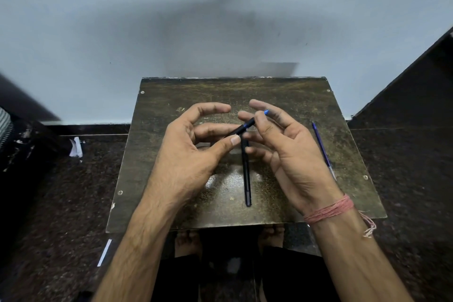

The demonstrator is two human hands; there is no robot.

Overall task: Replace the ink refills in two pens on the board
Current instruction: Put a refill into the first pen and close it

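Note:
Both my hands hover over the middle of the dark brown board (282, 95). My left hand (193, 152) and my right hand (286, 147) together grip a dark pen with a blue end (247, 126); it points up and to the right, and its left end is hidden by my fingers. A second dark pen (246, 179) lies lengthwise on the board just below my fingertips. Beside my right hand, a thin blue ink refill (322, 147) rests near the board's right edge.
The board lies on a dark speckled floor against a pale wall (147, 32). A crumpled white scrap (76, 147) lies on the floor to the left, and a white strip (105, 252) sits near the board's front left corner. My feet (188, 240) show under the front edge.

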